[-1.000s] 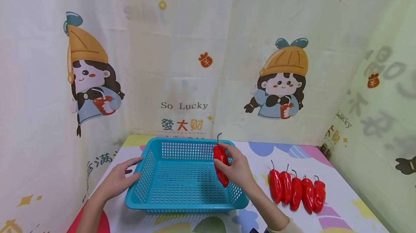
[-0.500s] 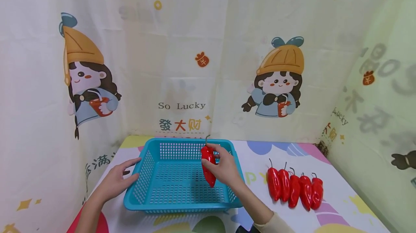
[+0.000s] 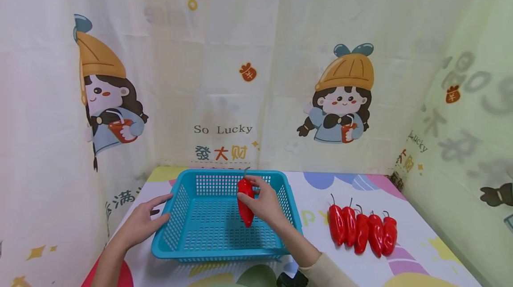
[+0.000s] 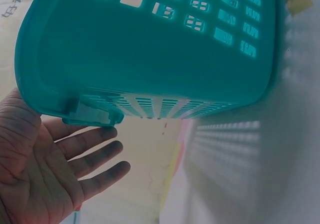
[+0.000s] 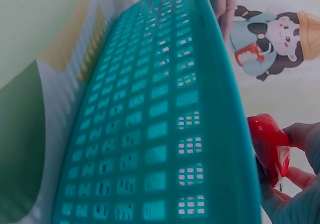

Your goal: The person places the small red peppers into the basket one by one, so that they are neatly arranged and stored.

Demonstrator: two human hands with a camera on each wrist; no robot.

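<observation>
My right hand (image 3: 263, 200) pinches a shiny red chili pepper (image 3: 245, 202) between thumb and fingers, stem up, over the inside of a turquoise plastic basket (image 3: 224, 255). The right wrist view shows the same pepper (image 5: 270, 146) beyond the basket rim (image 5: 227, 74), partly covered by the fingers. At the basket's left side, my left hand (image 3: 140, 224) rests its thumb and fingertips on the rim. Seen from the left wrist, that hand (image 4: 50, 174) has its fingers fairly straight and spread, touching the rim near a corner of the basket (image 4: 125, 49).
To the right of the basket, several red chili peppers (image 3: 362, 232) lie side by side in a row on the patterned tablecloth (image 3: 332, 273). A printed curtain (image 3: 272, 100) hangs behind the table and along both sides.
My right hand has carried the chili pepper leftward, from the basket's right side toward its middle. The left hand keeps its place on the rim, and the row of peppers is unmoved.
</observation>
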